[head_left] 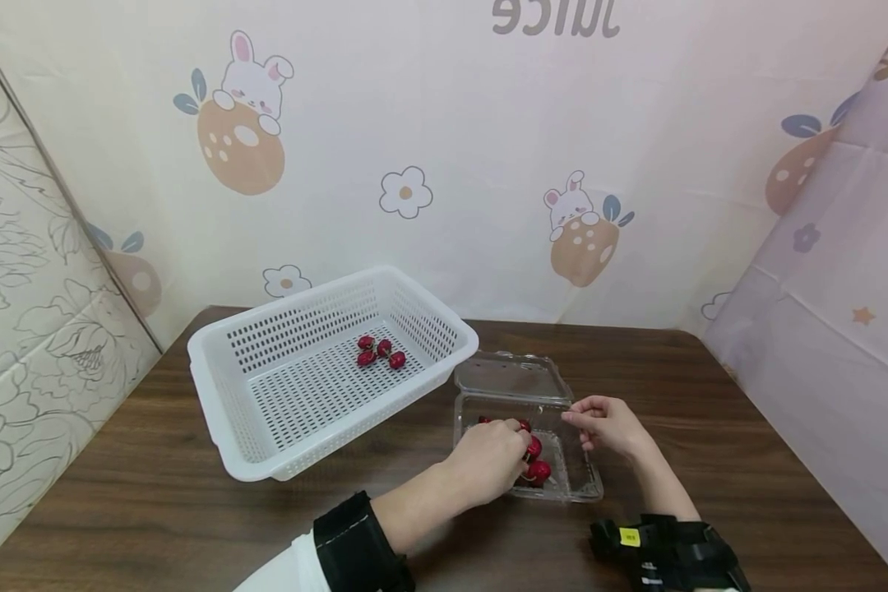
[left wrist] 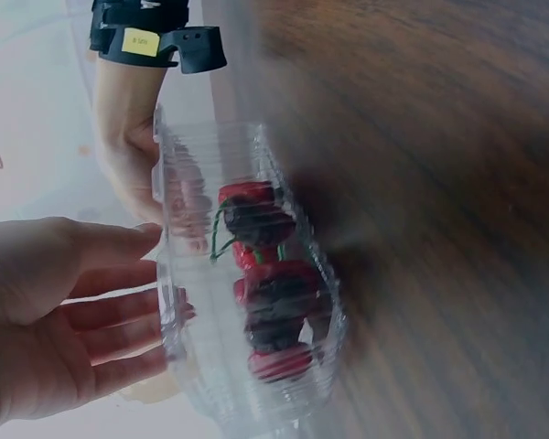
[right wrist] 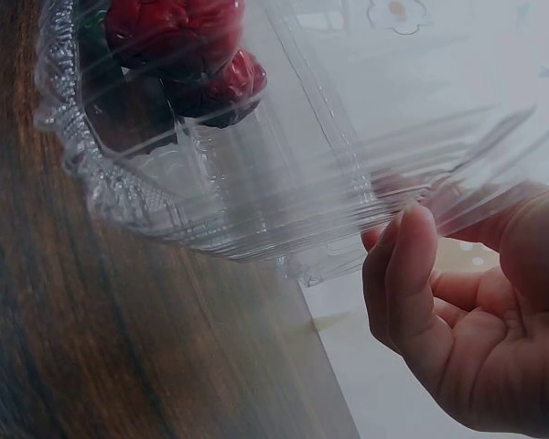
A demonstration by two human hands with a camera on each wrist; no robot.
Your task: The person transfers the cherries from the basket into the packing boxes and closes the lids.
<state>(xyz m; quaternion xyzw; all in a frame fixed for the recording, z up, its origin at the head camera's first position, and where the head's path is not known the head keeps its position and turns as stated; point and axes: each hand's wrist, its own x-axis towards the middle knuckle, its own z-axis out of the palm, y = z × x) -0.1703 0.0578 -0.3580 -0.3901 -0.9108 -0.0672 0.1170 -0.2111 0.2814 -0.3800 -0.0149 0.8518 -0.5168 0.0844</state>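
Note:
A hinged clear plastic clamshell box (head_left: 573,477) stands on the table with its lid (head_left: 514,376) folded back. Inside lie several red cherries (head_left: 538,471), with green stems showing in the left wrist view. My left hand (head_left: 490,460) reaches over the box's near left side, fingers (left wrist: 119,306) loosely extended past the rim and nothing visible in them; the head view hides the fingertips. On the box's right side, my right hand (head_left: 608,423) pinches the rim between thumb and fingers, as the right wrist view (right wrist: 439,302) also shows.
Left of the box stands a white slotted plastic basket (head_left: 318,436), holding several cherries (head_left: 383,352). Both containers are on a dark brown wooden table (head_left: 118,493). A printed curtain (head_left: 474,247) hangs behind the table, with other patterned sheets on both sides.

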